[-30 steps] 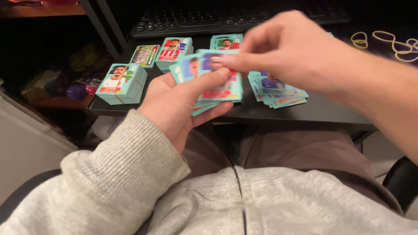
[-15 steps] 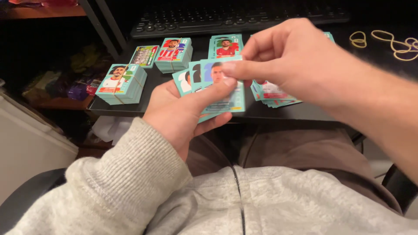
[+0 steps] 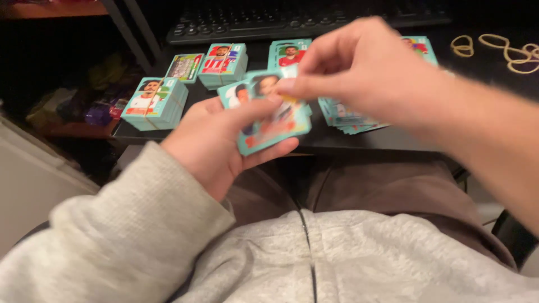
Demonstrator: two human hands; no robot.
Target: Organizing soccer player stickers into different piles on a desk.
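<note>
A fanned card stack [image 3: 269,115] is gripped in the left hand [image 3: 216,143], thumb across it. Its top card is pinched by the closed right hand [image 3: 359,67]. Beyond: loose pile [image 3: 345,115], banded stacks [image 3: 156,102], keyboard [image 3: 292,22].

Banded card stacks [image 3: 155,102] and a loose pile [image 3: 348,116] crowd the tabletop [image 3: 393,140]. A keyboard [image 3: 292,22] blocks the rear. Bare tabletop lies open near the rubber bands [image 3: 505,50].

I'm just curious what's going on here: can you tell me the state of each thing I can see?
left hand: grip shut on fanned cards
right hand: pinching the top card of the fan
banded stack: bound, on the desk
loose pile: splayed, unbound
rubber bands: lying loose
keyboard: untouched
</note>
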